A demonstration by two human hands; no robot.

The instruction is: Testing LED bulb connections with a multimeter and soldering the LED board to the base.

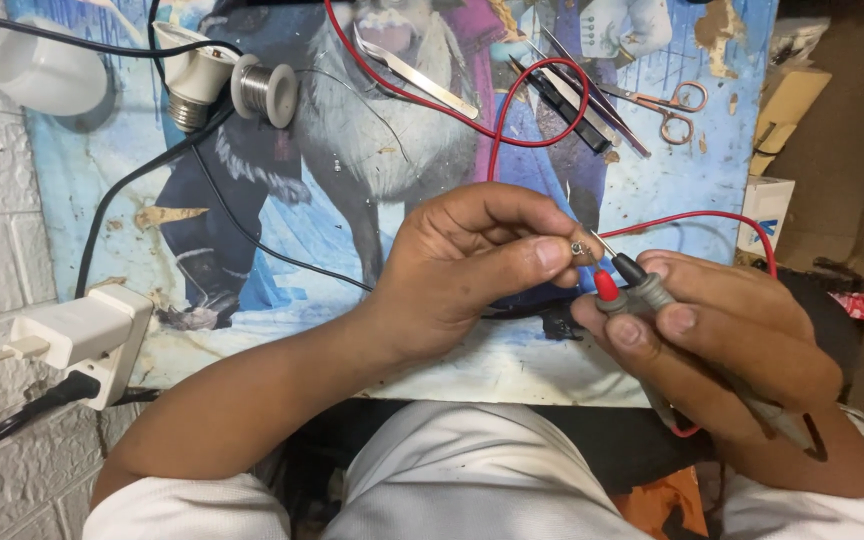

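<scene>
The tiny metal component [577, 247] (light, slippery, easily dropped) is pinched at its edges by the left hand [457, 265] near the board's front edge [252, 375], while the right hand [722, 335] clenches two stiff test probes [627, 285].

Solder spool [265, 90] beside bulb socket [192, 75] — tweezers [417, 72] right of them, scissors [674, 106] farther right.

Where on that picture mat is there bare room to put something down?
Bare patches: the mat between the black cable and white plug adapter, and right of the scissors. Crowded: the top edge with solder spool, tweezers, and around both hands.
</scene>
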